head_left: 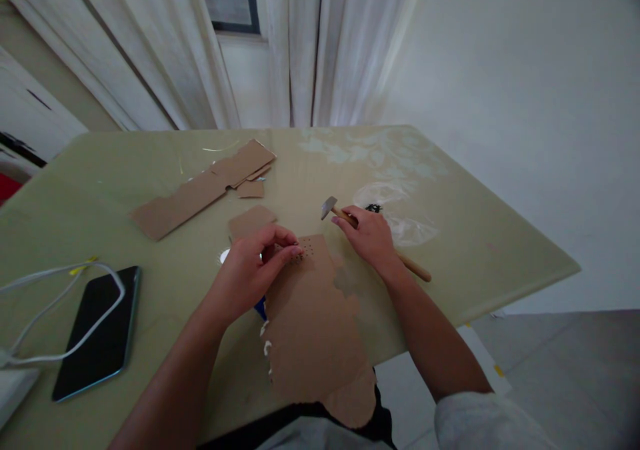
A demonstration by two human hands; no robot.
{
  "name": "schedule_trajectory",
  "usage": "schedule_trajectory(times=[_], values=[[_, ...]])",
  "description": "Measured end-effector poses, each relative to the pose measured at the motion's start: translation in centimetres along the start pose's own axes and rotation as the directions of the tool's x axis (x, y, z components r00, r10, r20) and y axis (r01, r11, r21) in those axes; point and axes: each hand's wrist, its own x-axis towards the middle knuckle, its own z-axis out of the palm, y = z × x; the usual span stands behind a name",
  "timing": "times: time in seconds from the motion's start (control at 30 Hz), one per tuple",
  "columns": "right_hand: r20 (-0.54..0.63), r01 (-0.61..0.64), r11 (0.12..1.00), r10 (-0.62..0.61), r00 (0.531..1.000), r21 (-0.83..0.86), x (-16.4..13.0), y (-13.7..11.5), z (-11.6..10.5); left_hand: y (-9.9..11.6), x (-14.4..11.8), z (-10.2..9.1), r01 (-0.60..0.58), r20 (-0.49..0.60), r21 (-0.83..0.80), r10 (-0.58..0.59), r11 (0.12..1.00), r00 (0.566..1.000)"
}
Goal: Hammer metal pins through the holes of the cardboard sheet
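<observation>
While a phone [97,333] with a white cable [60,290] looped over it lies at the near left of the counter [480,250], the work itself sits at the middle. Beyond the phone, toward the far side, lie a long strip of cardboard [200,187] and some smaller scraps [251,221]. Nearer, a torn cardboard sheet [313,323] hangs over the near edge, with a cluster of small dark dots or holes at its far end. The left hand [253,270] rests there, fingertips pinched together on something too small to make out, perhaps a tack held upright. Just to the right, the right hand [370,237] is closed around the wooden handle of a small hammer [360,233], its metal head pointing left, low and just beside the sheet. Further right lie a clear plastic bag [400,220] and a small dark heap [373,208]. By the look of it, the step in hand is setting a piece for tapping; a next blow would call for a short, light stroke clear of the pinching fingers.
</observation>
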Motion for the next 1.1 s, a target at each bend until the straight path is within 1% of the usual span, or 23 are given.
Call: schedule_trajectory(times=[0.2, 0.57, 1.1], values=[[0.004, 0.004, 1.000, -0.004, 1.000, 0.006, -0.01, -0.01, 0.04, 0.35, -0.05, 0.01, -0.011, 0.002, -0.009, 0.011, 1.000, 1.000], [-0.003, 0.004, 1.000, -0.004, 1.000, 0.008, -0.02, 0.03, 0.19, 0.62, -0.04, 0.03, -0.068, -0.007, 0.006, 0.068, 0.998, 0.998], [0.021, -0.006, 1.000, 0.006, 1.000, 0.003, -0.08, -0.23, -0.01, 0.38, -0.14, -0.01, -0.101, -0.002, -0.002, 0.101, 0.995, 0.995]])
